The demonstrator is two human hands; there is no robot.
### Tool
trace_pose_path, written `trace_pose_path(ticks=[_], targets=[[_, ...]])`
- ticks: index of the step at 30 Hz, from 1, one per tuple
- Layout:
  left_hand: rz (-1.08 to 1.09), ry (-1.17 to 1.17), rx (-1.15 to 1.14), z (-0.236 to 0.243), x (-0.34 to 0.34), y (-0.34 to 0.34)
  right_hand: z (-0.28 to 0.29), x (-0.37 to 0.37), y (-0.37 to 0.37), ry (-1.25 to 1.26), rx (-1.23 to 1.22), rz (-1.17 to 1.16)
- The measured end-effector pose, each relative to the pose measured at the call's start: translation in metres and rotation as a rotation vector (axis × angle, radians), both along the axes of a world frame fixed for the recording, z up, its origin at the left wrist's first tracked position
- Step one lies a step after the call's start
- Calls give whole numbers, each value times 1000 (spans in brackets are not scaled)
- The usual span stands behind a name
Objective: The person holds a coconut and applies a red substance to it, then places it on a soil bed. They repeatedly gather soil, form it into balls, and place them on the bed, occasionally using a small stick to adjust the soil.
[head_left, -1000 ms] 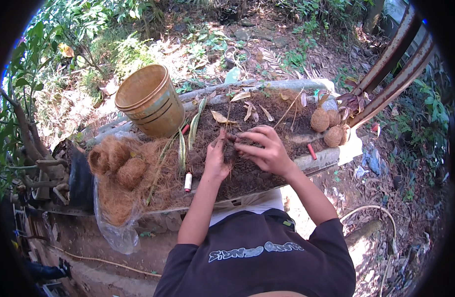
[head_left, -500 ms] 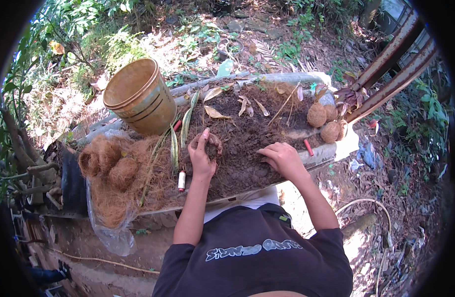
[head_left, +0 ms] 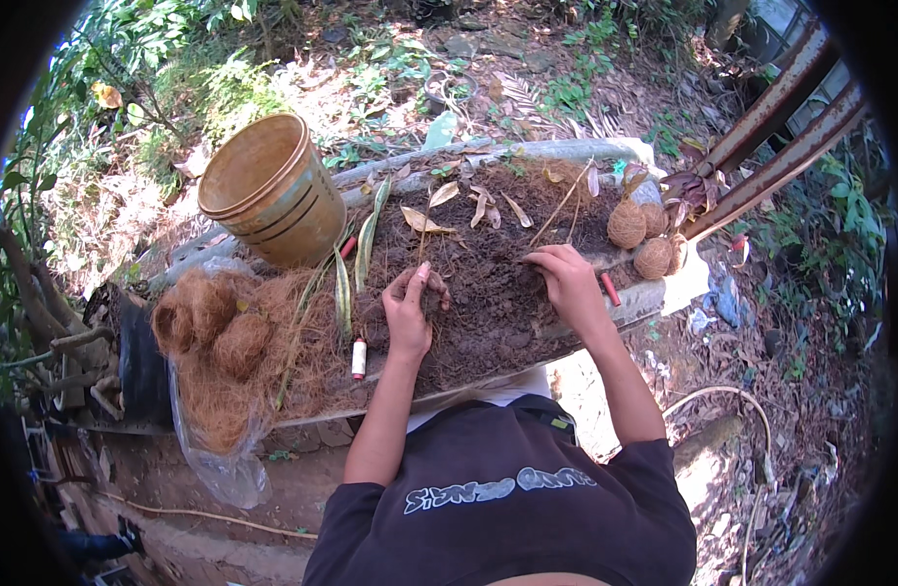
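Observation:
My left hand (head_left: pixel 410 314) is over the middle of the dark soil (head_left: pixel 493 337), its fingers curled and smeared with soil. What they hold, if anything, is too dark to make out. To its right my right hand (head_left: pixel 571 283) reaches over the soil with fingers drawn together; their tips are at the soil and what is between them is hidden. Beside my left hand lie a long green-and-yellow leaf (head_left: pixel 343 298) and a white thread spool (head_left: pixel 359 359) with red ends. Dry leaves (head_left: pixel 424 221) and a thin stick (head_left: pixel 556 210) lie on the soil beyond my hands.
Left of the soil stands a dirty yellow bucket (head_left: pixel 283 220). In front of it, loose brown coconut fibre (head_left: pixel 273 361) with fibre balls (head_left: pixel 242 344) spreads over clear plastic (head_left: pixel 224 479). More fibre balls (head_left: pixel 626 227), a red tube (head_left: pixel 610 289) and rusty metal bars (head_left: pixel 781 156) are at the right.
My right hand has moved a little away from me over the soil, its fingers drawing closer together. My left hand has shifted slightly to the right and its thumb has bent in toward the fingers.

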State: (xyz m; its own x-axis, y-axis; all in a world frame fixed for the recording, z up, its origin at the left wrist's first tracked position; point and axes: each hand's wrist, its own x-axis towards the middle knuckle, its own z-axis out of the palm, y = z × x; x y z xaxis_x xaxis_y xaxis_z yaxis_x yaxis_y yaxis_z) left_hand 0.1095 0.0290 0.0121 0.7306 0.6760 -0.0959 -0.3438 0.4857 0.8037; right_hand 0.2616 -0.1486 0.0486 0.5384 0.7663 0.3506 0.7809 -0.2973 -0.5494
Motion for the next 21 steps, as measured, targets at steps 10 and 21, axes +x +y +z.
trace_pose_path(ticks=[10, 21], targets=[[19, 120, 89, 0, 0, -5, -12, -29, -2, -187, -292, 298], [34, 57, 94, -8, 1, -2, 8, -24, 3, -106, 10, -70]])
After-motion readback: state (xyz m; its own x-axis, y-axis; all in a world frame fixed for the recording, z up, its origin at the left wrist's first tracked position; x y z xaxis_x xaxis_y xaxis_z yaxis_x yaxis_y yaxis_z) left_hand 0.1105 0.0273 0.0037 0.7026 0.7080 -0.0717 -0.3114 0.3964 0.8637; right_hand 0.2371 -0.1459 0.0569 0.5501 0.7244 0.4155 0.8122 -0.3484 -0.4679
